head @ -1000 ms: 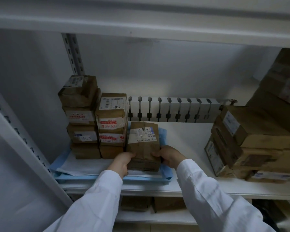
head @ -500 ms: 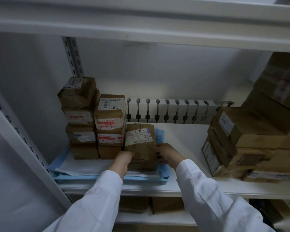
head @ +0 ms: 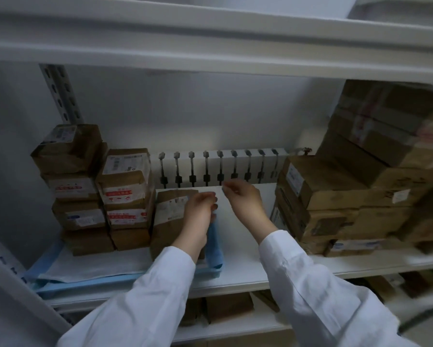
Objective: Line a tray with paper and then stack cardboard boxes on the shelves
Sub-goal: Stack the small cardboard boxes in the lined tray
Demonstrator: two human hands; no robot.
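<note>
A brown cardboard box [head: 168, 221] with a white label stands in the blue tray [head: 85, 284], against the right side of two stacks of similar boxes [head: 125, 191] [head: 70, 186]. White paper [head: 98, 264] lines the tray floor. My left hand [head: 200, 214] hovers at the box's upper right edge, fingers loosely curled and pointing away from it; the blur hides whether it touches. My right hand [head: 245, 201] is raised above the bare shelf [head: 248, 259], clear of the box, holding nothing.
A large pile of bigger cardboard boxes [head: 348, 196] fills the shelf's right side. A white slotted rack [head: 218, 166] lies along the back wall. The upper shelf [head: 210, 53] hangs close overhead. More boxes [head: 228, 306] sit on the shelf below.
Both hands held the box by its sides and pushed it back against the stacks. Now the right hand has let go and lifted right, and the left has slid up the box.
</note>
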